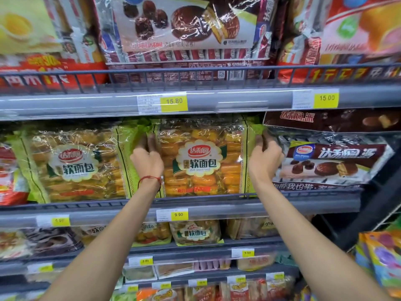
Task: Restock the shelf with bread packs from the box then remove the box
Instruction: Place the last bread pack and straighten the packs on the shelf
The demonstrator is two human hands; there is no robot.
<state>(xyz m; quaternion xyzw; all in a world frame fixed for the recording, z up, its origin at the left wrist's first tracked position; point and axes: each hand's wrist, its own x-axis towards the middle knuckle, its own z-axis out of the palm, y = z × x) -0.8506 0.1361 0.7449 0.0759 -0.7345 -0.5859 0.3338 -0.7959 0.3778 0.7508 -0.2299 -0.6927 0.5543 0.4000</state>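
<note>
Bread pack (201, 161): upright on the middle shelf (282, 208), your left hand (147, 157) and right hand (263, 155) gripping its side edges. Second pack (73, 166): stocked just left. Box: not in view; removal likely still to do.

Bread pack (200, 159) upright on middle shelf (217, 205), green-edged, clear front showing orange rolls. Left hand (148, 157) grips pack's left edge, fingers curled behind it; red string on wrist. Right hand (263, 155) grips right edge likewise. Second bread pack (76, 166) just beside on left, tilted. Brown chocolate pie packs (329, 161) touching right side. Yellow price tag (179, 214) on shelf rail below. Chocolate pie pack (186, 25) on shelf above.
</note>
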